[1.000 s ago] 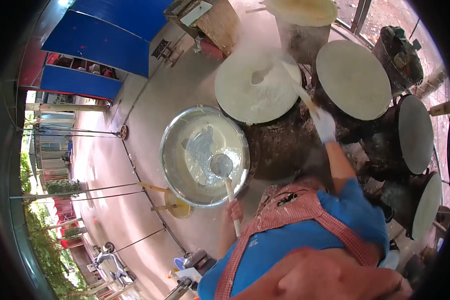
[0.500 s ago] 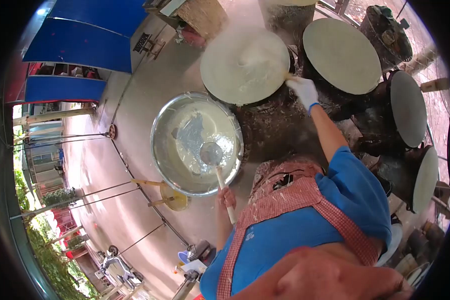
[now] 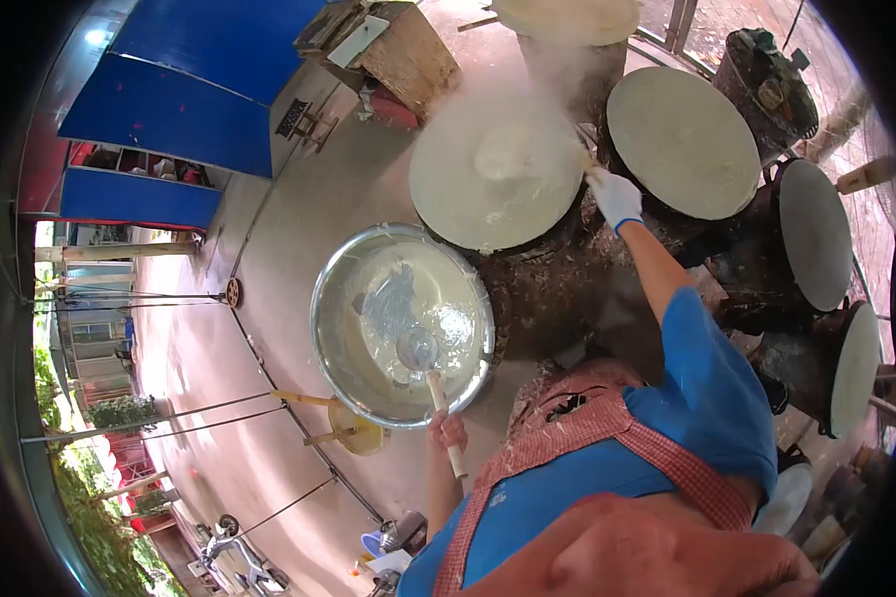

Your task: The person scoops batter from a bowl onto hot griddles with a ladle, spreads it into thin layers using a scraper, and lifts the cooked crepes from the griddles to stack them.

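My left hand (image 3: pixel 449 430) is wrapped round the pale handle of a ladle (image 3: pixel 417 348). The ladle's round metal bowl rests in pale batter (image 3: pixel 373 343) inside a wide metal basin (image 3: pixel 316 328). My right hand (image 3: pixel 615 197), in a white glove with a blue cuff, grips a small wooden tool (image 3: pixel 586 157) at the right edge of a round griddle (image 3: pixel 463 214). A layer of pale batter covers that griddle, with a thicker patch near its middle. Steam blurs the griddle's far side, and most of the wooden tool is hidden.
A second batter-covered griddle (image 3: pixel 682 144) stands to the right, with a bare grey one (image 3: pixel 814 234) and a pale one (image 3: pixel 854 368) beyond it. Another griddle (image 3: pixel 567 20) is at the back. A yellowish stool (image 3: pixel 358 436) stands beside the basin, and a wooden box (image 3: pixel 408 60) behind.
The whole view has shifted, so the basin and griddles sit lower in it. My right hand stays at the griddle's right edge, and my left hand still holds the ladle in the basin.
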The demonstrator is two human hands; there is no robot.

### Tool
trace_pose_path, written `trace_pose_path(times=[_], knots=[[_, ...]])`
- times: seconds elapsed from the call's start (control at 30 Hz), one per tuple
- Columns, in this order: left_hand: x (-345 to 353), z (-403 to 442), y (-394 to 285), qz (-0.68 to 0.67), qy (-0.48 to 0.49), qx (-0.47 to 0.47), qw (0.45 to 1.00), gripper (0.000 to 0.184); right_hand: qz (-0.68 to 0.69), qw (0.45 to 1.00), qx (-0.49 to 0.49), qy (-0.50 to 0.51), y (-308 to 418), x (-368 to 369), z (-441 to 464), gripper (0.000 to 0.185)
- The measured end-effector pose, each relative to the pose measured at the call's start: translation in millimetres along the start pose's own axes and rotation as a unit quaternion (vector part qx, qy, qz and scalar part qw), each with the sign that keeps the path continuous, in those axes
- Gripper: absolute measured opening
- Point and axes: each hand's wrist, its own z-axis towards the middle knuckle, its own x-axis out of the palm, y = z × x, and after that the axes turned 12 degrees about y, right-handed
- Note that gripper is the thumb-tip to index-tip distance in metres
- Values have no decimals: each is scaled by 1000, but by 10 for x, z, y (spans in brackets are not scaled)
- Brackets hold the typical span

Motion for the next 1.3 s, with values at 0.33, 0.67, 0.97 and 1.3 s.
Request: trace_pose_path(times=[0.33, 0.67, 0.97, 1.3], knots=[[465, 1451, -327, 131, -96, -7, 987, 30, -265, 948, -156, -86, -280, 107, -445, 20], [767, 3123, 485, 462, -201, 137, 853, 41, -193, 976, -100, 9, -150, 416, -1125, 24], [689, 1322, 753, 355, -143, 117, 916, 14, 53, 962, -264, 42, 248, 286, -1491, 31], [108, 770, -733, -6, -125, 68, 990, 17, -12, 966, -208, 154, 991, 810, -1500, 42]])
